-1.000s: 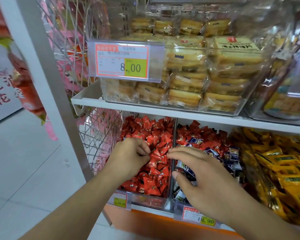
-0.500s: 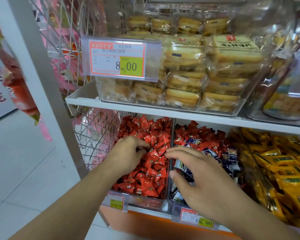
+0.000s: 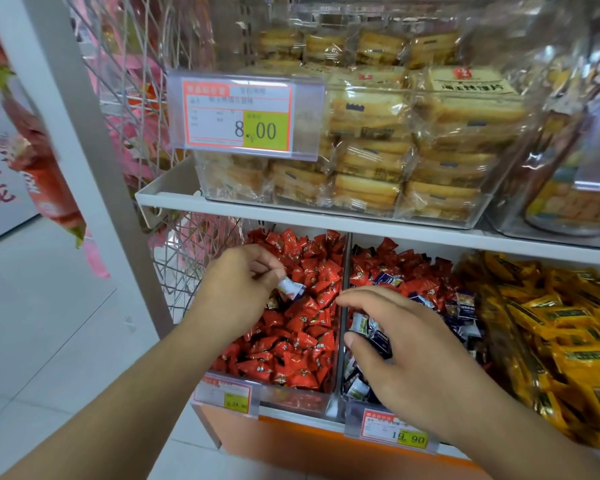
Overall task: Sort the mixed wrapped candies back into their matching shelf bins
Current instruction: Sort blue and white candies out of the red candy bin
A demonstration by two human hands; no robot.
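Nearest to me, my right hand (image 3: 406, 355) hangs over the front of the middle bin (image 3: 357, 415), fingers curled round a small bunch of dark blue and white wrapped candies (image 3: 369, 332) held against my thumb. That bin holds a mix: dark blue candies near the front and right, red ones towards the back. A price tag reading 19.90 (image 3: 394, 433) sits on its front edge.

Just left of it, past a clear divider, my left hand (image 3: 239, 289) hovers above the bin of red candies (image 3: 291, 341). Its thumb and fingertips pinch one white and blue wrapped candy (image 3: 290, 288), lifted a little clear of the red pile. A smaller price tag (image 3: 224, 396) is fixed to this bin's front.

To the right lies a heap of yellow wrapped sweets (image 3: 561, 327).

Farther up, on the white shelf (image 3: 257, 211) above, a clear box holds stacked packets of toasted bread slices (image 3: 388, 150), with a large price tag reading 8.00 (image 3: 239, 114) on its front. A wire rack (image 3: 142, 98) stands at the far left.
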